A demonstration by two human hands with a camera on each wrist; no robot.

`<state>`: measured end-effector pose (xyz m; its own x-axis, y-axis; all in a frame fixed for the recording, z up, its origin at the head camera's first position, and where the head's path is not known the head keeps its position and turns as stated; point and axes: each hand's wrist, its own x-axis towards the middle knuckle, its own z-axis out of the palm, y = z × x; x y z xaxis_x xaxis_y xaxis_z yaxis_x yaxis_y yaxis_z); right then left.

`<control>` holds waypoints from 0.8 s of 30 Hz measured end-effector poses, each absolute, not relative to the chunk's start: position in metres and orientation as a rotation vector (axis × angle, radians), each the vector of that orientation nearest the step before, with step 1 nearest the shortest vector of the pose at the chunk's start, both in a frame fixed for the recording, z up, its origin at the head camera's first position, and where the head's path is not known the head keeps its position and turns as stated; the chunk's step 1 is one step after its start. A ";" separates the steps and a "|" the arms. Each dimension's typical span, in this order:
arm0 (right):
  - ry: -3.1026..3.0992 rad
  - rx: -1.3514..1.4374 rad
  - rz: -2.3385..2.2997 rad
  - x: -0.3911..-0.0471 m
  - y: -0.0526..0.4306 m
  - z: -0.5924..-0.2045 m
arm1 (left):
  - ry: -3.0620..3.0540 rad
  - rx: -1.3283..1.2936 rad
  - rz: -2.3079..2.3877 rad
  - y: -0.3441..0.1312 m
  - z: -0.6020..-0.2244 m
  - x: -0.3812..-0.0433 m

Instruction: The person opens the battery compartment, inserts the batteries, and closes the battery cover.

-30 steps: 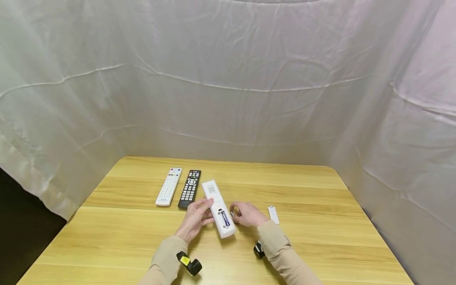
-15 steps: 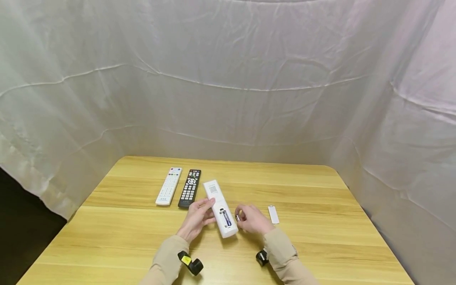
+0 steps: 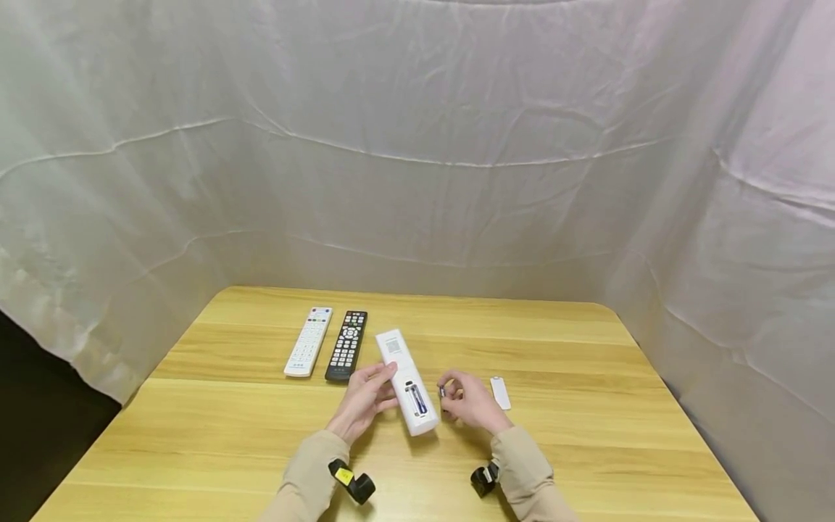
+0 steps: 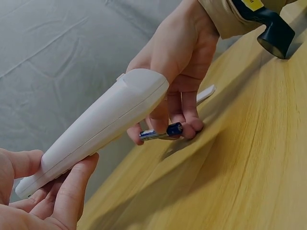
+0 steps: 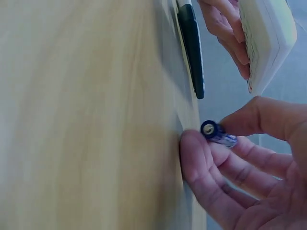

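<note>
My left hand [image 3: 363,400] grips a white remote control [image 3: 401,362], thumb on its back and fingers underneath. The remote is back side up with its battery compartment [image 3: 417,400] uncovered, and one blue battery lies inside. To the right of it, my right hand [image 3: 472,401] pinches a second small blue battery [image 4: 160,132] between thumb and fingers, apart from the remote. The right wrist view shows one end of this battery [image 5: 218,133] facing the camera. A white battery cover [image 3: 500,393] lies on the table just beyond the right hand.
Two more remotes lie face up left of the hands: a white one [image 3: 309,342] and a black one [image 3: 346,346]. The wooden table [image 3: 587,464] has a pale curtain [image 3: 457,181] around its back and sides.
My right hand, holding its battery, has drawn away to the right from the remote. The left hand and the remote have shifted slightly right.
</note>
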<state>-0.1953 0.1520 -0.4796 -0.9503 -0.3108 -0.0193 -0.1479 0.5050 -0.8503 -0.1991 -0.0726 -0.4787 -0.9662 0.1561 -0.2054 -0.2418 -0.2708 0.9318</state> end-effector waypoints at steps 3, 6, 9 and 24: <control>2.537 -0.356 -1.521 -0.196 0.153 -0.478 | 1.717 -0.110 2.326 -0.072 -0.478 -0.199; 2.530 -0.311 -1.570 -0.196 0.153 -0.476 | 1.718 -0.114 2.328 -0.071 -0.477 -0.200; 2.595 -0.288 -1.587 -0.197 0.155 -0.475 | 1.715 -0.117 2.330 -0.070 -0.477 -0.201; 2.581 -0.383 -2.015 -0.200 0.157 -0.466 | 1.709 -0.124 2.339 -0.065 -0.478 -0.200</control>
<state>-0.2001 0.1569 -0.4656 -0.9612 -0.0866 0.2620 -0.2752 0.2303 -0.9334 -0.2001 -0.0651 -0.4785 -0.9672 0.1438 -0.2093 -0.2431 -0.2863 0.9268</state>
